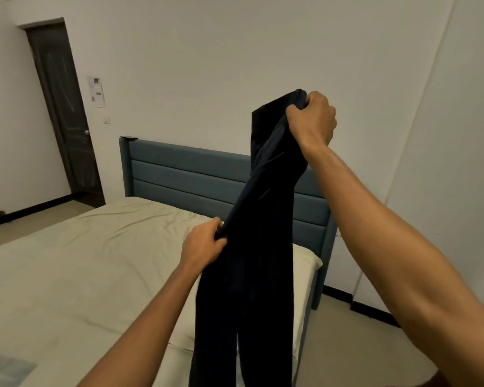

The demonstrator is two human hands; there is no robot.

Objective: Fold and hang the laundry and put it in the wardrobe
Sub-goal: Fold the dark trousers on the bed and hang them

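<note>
A pair of dark navy trousers [252, 275] hangs in the air over the bed, the legs falling out of the bottom of the view. My right hand [312, 120] is raised high and grips the top end of the cloth. Lower and to the left, my left hand [204, 243] pinches the trousers' left edge about halfway down. No wardrobe or hanger is in view.
A bed with a cream sheet [81, 269] and a blue-grey padded headboard [190, 174] fills the lower left. A dark door [65, 113] stands at the far left. White walls lie behind, with bare floor [347, 339] to the right of the bed.
</note>
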